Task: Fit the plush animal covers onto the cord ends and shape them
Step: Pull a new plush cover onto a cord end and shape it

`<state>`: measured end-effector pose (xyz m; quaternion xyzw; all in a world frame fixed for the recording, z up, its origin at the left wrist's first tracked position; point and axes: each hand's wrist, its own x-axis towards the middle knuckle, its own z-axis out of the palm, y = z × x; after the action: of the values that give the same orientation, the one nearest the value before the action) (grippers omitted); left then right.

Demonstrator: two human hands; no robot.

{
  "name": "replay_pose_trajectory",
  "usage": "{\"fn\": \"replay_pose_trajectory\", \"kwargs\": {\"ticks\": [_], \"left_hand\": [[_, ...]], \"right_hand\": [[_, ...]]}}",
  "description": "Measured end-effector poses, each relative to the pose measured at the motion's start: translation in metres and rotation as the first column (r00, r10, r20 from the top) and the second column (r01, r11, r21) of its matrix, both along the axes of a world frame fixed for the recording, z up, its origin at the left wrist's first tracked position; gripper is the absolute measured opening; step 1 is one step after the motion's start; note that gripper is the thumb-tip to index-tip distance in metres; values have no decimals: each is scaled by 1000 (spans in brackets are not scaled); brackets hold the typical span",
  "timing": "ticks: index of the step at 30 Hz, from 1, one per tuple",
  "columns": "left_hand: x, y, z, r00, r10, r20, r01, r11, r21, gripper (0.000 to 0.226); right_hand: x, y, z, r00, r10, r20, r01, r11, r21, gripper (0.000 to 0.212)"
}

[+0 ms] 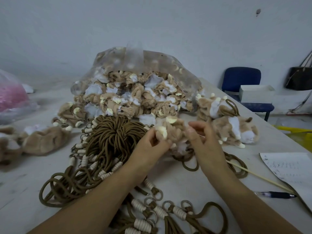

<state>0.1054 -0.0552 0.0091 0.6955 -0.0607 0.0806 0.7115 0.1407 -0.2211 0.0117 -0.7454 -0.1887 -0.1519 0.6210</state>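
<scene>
Far left sits one pink bag [10, 97]. Next to it, two flat plush covers [42, 141] lie on the table [194, 183]. Then comes one big bunch of brown cords [114, 137], too many to count, with one clear bag [135, 85] full of covers behind it. In the middle, the left hand [148, 146] and the right hand [202, 141] each pinch one tan plush cover [172, 132] just above the table, one on each side of it. To the right lie two shaped plush animals [234, 130], one thin stick [253, 174], one pen [276, 194] and one sheet of paper [290, 168]. One blue chair [241, 81] stands behind.
</scene>
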Motion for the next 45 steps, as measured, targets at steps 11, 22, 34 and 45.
{"fn": "replay_pose_trajectory", "kwargs": {"ticks": [11, 22, 34, 45], "left_hand": [[2, -1, -5, 997, 59, 43, -63, 993, 95, 19], [2, 0, 3, 985, -132, -109, 96, 952, -289, 21], [4, 2, 5, 993, -105, -53, 69, 885, -461, 12], [0, -4, 0, 996, 93, 10, -93, 993, 76, 16]], "right_hand": [[-2, 5, -1, 998, 60, -34, -58, 997, 44, 14], [-6, 7, -1, 989, 130, -72, -130, 992, -1, 11], [-6, 7, -3, 985, 119, -122, -124, 992, -38, 10], [-4, 10, -3, 990, 54, -131, -78, 980, -183, 28]]}}
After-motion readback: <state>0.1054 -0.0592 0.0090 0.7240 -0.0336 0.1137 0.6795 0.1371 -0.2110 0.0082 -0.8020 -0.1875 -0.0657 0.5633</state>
